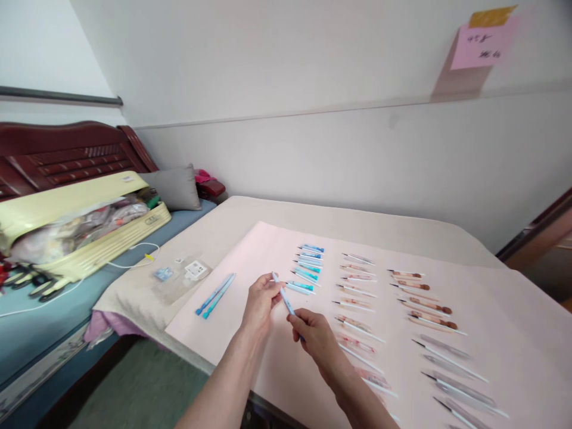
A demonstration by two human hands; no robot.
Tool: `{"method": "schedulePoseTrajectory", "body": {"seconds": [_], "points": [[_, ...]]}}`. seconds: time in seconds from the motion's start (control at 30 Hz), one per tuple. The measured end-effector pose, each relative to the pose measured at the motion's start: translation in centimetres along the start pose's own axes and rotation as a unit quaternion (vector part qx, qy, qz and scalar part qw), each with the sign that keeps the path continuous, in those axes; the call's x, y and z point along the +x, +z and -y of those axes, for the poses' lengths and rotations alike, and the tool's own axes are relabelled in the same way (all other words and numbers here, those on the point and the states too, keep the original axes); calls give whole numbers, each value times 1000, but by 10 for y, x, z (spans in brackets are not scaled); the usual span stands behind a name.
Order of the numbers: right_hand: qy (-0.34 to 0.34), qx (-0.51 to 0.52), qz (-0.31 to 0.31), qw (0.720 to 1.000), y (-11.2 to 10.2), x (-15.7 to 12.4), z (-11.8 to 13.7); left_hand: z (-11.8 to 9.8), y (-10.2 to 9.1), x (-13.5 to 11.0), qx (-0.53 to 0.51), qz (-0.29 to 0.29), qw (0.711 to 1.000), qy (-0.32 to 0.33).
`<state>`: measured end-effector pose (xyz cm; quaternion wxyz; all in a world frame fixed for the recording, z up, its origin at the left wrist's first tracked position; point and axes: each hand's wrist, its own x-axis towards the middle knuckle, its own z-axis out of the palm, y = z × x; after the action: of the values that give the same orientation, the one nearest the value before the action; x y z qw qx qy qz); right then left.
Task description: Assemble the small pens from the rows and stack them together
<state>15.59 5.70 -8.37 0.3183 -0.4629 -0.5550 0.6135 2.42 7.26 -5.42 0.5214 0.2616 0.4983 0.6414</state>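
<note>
Both of my hands hold one blue and white pen (283, 295) above the pale pink sheet (268, 238). My left hand (260, 304) pinches its upper end. My right hand (315, 335) grips its lower end with closed fingers. Two blue pens (215, 295) lie together on the sheet to the left of my hands. Beyond my hands a column of several blue pens (307, 266) lies in a row.
More columns of pens lie on the sheet: white ones (356, 292), brown ones (422, 300) and grey ones (456, 372) at right. A clear packet (181, 274) rests on the beige table cover. A bed with a yellow case (84, 229) stands at left. Wall behind.
</note>
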Motion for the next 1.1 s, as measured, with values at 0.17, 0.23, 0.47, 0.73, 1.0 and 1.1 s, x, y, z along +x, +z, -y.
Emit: {"method": "schedulePoseTrajectory", "body": {"seconds": [0.17, 0.23, 0.47, 0.73, 1.0, 1.1], "points": [[2, 26, 11, 1000, 1, -1, 3, -1, 1, -1, 15, -12, 1000, 10], [22, 60, 20, 998, 2, -3, 8, -1, 0, 1, -7, -5, 1000, -3], [42, 98, 3, 994, 3, -7, 20, 0, 0, -1, 0, 2, 1000, 0], [60, 174, 47, 982, 0, -8, 16, -3, 0, -1, 23, -2, 1000, 13], [67, 199, 43, 977, 2, -7, 12, 0, 1, -2, 48, 0, 999, 10], [48, 149, 5, 988, 6, -6, 10, 2, 1, -4, 102, 27, 994, -6]]}}
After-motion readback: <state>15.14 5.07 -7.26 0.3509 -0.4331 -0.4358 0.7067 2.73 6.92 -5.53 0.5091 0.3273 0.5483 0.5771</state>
